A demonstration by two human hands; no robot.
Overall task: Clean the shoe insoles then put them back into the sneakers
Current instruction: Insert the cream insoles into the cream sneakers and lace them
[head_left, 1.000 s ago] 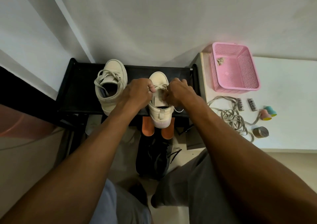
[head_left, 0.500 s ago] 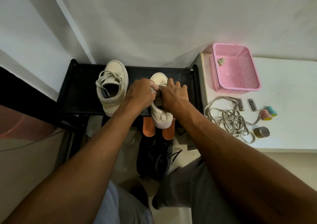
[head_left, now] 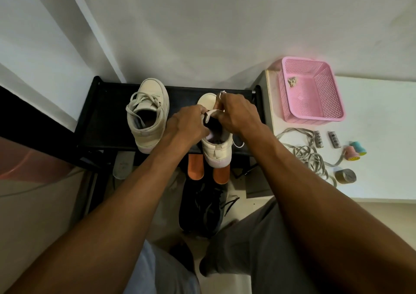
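Two cream sneakers stand on the black rack top (head_left: 101,122), toes toward the wall. The left sneaker (head_left: 148,116) is laced and untouched. Over the right sneaker (head_left: 217,152) both hands work at its throat. My left hand (head_left: 186,125) pinches the lace and tongue at the left side of the opening. My right hand (head_left: 236,116) grips the lace on the right and lifts an end up above the toe. The shoe's opening shows dark between the hands. Two orange insole ends (head_left: 196,167) stick out from the shelf below the right sneaker.
A white counter (head_left: 382,104) to the right holds a pink basket (head_left: 315,91), a pile of grey straps (head_left: 308,154), small rolls and a tape roll (head_left: 345,176). Black shoes (head_left: 202,208) lie on the floor below the rack. A grey insole (head_left: 123,165) sits on the lower shelf at left.
Both hands shifted up toward the toe of the right sneaker. The right hand has pulled a lace end upward, and the shoe's opening now shows between the hands.
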